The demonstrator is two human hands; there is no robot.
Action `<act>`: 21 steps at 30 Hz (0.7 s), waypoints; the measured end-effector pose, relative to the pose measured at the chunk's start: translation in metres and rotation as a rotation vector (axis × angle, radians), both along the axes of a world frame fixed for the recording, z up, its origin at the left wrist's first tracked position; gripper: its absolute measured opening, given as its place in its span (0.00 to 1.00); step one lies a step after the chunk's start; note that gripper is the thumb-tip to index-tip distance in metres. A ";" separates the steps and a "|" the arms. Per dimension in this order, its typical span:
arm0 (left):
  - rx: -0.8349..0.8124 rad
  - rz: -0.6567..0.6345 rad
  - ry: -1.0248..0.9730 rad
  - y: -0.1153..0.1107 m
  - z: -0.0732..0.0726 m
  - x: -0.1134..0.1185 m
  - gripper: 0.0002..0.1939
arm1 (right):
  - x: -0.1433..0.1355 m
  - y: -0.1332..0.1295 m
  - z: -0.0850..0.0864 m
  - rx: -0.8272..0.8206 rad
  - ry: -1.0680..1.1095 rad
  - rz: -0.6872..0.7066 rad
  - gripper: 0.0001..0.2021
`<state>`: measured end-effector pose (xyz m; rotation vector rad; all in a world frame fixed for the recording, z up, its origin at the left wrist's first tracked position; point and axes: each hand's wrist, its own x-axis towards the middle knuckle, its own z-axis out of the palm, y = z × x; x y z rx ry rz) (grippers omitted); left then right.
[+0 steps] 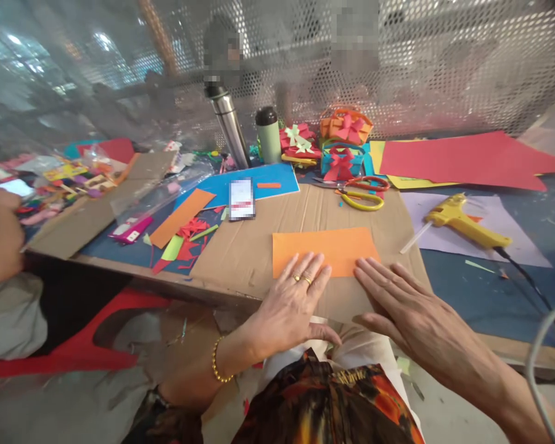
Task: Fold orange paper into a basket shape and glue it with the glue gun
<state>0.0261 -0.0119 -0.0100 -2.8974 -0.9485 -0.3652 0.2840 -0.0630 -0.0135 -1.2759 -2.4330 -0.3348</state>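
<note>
An orange paper rectangle (324, 245) lies flat on a sheet of brown cardboard (240, 262) at the table's front edge. My left hand (293, 296), with rings and a gold bracelet, presses its outstretched fingers on the paper's lower left part. At the lower right corner, the fingertips of my right hand (398, 296) touch the paper, fingers extended. Neither hand grips anything. Beyond the paper lie scissors with yellow and orange handles (361, 200). A yellow hot glue gun (467, 222) rests on a lilac sheet (499, 213) to the right.
A phone (242, 198) lies on blue card (282, 179). Behind stand a steel flask (231, 126), a green bottle (269, 135) and small paper baskets (345, 161). Red sheets (462, 157) lie back right. Paper scraps (185, 240) lie left. Another person's arm (0, 237) shows far left.
</note>
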 end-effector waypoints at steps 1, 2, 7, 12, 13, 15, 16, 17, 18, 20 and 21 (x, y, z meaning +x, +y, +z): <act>0.007 0.004 -0.003 0.000 -0.001 0.000 0.62 | 0.005 -0.004 0.000 0.024 -0.017 -0.021 0.34; 0.013 0.005 -0.007 0.001 -0.002 0.001 0.62 | 0.010 -0.007 0.002 0.047 -0.035 -0.040 0.33; 0.002 -0.019 -0.007 0.003 -0.005 0.002 0.64 | 0.002 0.001 0.026 0.131 -0.058 -0.207 0.30; 0.019 -0.026 -0.025 0.004 -0.002 0.004 0.63 | -0.043 0.052 0.032 -0.138 0.050 0.030 0.29; 0.014 -0.024 -0.026 0.004 -0.001 0.004 0.62 | -0.046 0.061 0.028 -0.230 0.064 0.066 0.30; 0.007 -0.032 -0.022 0.004 0.001 0.003 0.62 | -0.043 0.073 0.018 -0.318 0.078 0.099 0.32; 0.007 -0.038 -0.016 0.004 0.002 0.003 0.63 | -0.037 0.075 0.014 -0.333 0.072 0.078 0.33; 0.010 -0.045 -0.012 0.004 0.003 0.002 0.64 | -0.030 0.075 0.011 -0.336 0.065 0.046 0.33; 0.016 -0.052 -0.007 0.005 0.003 0.001 0.64 | -0.021 0.074 0.009 -0.328 0.056 -0.005 0.34; 0.029 -0.062 -0.001 0.006 0.002 0.001 0.65 | -0.006 0.068 0.010 -0.296 0.033 -0.124 0.33; 0.033 -0.064 0.000 0.006 0.002 0.000 0.65 | -0.001 0.064 0.012 -0.262 0.021 -0.190 0.33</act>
